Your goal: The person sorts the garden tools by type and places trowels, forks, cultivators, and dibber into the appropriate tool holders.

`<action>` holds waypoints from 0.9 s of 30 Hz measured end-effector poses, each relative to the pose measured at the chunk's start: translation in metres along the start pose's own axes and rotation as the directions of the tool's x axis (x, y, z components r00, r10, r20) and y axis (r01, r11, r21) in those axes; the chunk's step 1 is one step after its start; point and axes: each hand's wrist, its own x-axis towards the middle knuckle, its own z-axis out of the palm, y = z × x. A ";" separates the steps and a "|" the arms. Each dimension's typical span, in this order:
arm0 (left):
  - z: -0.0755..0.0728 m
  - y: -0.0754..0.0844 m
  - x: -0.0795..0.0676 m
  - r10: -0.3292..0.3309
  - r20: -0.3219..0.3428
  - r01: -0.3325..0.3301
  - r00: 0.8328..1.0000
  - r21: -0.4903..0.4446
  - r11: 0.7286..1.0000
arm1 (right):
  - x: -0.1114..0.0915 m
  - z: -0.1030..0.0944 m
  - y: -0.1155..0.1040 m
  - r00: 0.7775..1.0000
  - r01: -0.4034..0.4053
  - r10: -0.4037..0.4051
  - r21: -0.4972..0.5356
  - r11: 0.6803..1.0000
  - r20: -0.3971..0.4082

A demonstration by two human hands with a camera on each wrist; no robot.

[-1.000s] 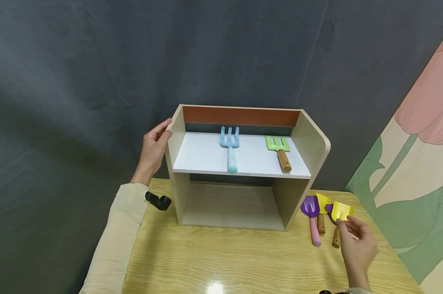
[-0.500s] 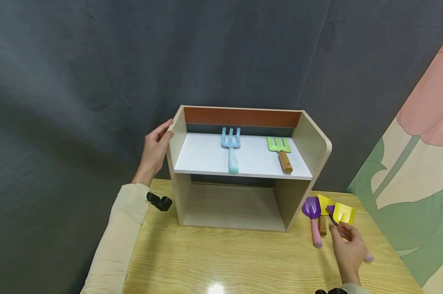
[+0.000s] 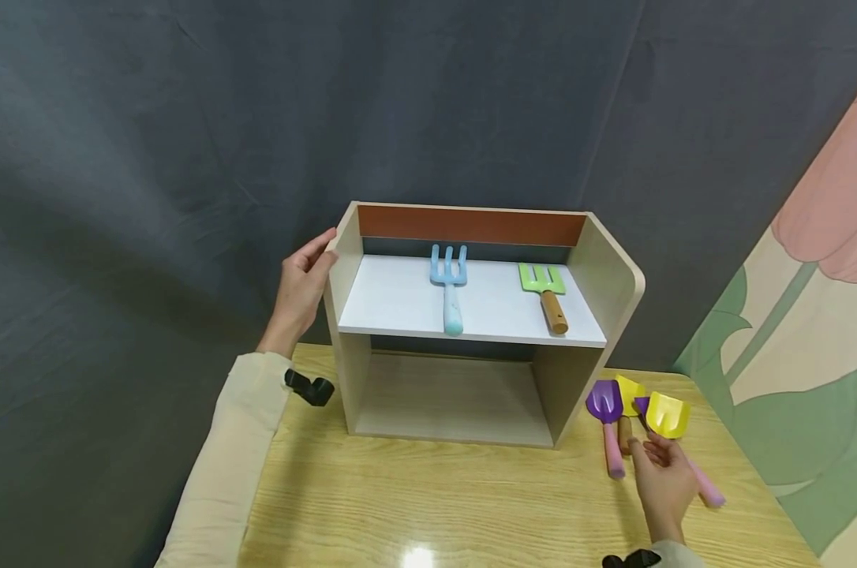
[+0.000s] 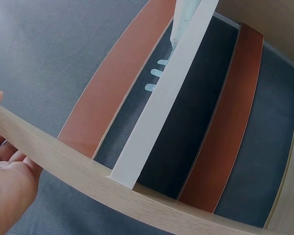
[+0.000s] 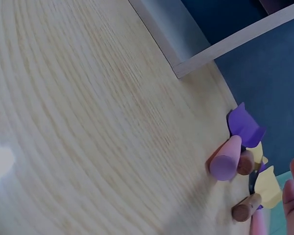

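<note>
Dark grey curtain (image 3: 187, 158), hung behind wood-grain tabletop (image 3: 364, 505). Two-tier shelf unit (image 3: 599, 264), its left panel's edge pinched between thumb and fingers of left hand (image 3: 301, 293). Right hand (image 3: 663, 483), held above the tabletop with thumb and fingers parted. Pale-blue toy fork (image 3: 449, 279), laid on upper tier. Purple shovel (image 3: 604, 401), pink-handled, and two yellow shovels (image 3: 668, 414), wooden-handled, laid right of the unit, by that hand. Green toy fork (image 3: 542, 279), laid likewise on upper tier.
</note>
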 end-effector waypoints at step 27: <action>-0.001 -0.002 0.001 0.010 -0.002 -0.010 1.000 -0.011 1.000 | -0.001 0.013 0.029 0.976 -0.115 0.149 -0.208 0.971 0.159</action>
